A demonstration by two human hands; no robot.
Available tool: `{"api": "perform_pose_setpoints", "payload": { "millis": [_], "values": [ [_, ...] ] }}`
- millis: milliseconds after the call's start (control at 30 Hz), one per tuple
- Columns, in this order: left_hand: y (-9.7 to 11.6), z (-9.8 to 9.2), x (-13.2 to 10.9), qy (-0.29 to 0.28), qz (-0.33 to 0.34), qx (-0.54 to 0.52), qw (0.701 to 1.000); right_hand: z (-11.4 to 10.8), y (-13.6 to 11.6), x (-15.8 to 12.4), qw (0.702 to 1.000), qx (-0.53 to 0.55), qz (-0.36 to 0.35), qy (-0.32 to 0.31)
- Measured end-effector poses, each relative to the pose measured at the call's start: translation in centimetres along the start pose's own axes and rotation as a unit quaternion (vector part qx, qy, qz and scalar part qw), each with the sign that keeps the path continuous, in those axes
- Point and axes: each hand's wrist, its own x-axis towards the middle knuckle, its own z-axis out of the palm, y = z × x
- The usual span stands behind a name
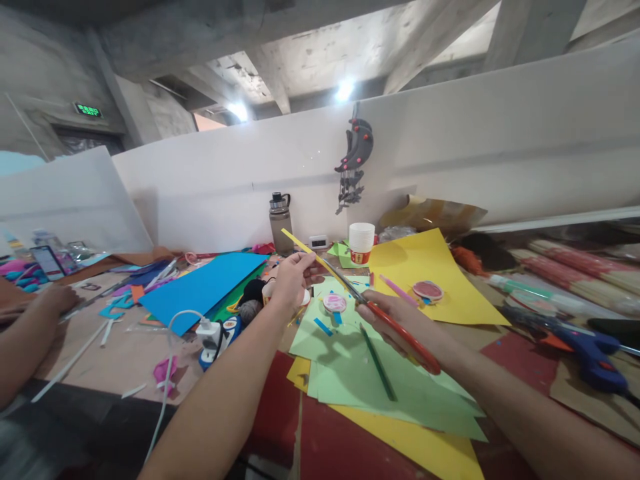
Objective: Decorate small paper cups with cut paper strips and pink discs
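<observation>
Scissors [406, 335] are hanging over the green paper [335, 373], right hand [397, 307] gripping them, blades at the yellow strip [296, 241] the left hand [290, 279] is pinching; beyond the green paper, the cluttered table [115, 367] is running toward a white partition [225, 180].

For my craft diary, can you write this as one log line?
left hand: pinching yellow strip | right hand: holding red-handled scissors at strip | below: light green paper, dark green pencil

Left hand [289, 279] and right hand [397, 313] bare; left forearm [227, 377] and right forearm [505, 387] also bare, tapering toward bare wrists, uncovered to view's edge.
</observation>
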Motion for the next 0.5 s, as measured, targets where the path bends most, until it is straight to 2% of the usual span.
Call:
{"api": "perform_pose_setpoints", "payload": {
  "millis": [500],
  "values": [
    [-0.53, 0.32, -0.27, -0.014, 0.004, 0.007, 1.0, -0.16, 0.31, 0.22, 1.0, -0.021, -0.015, -0.002]
  ]
}}
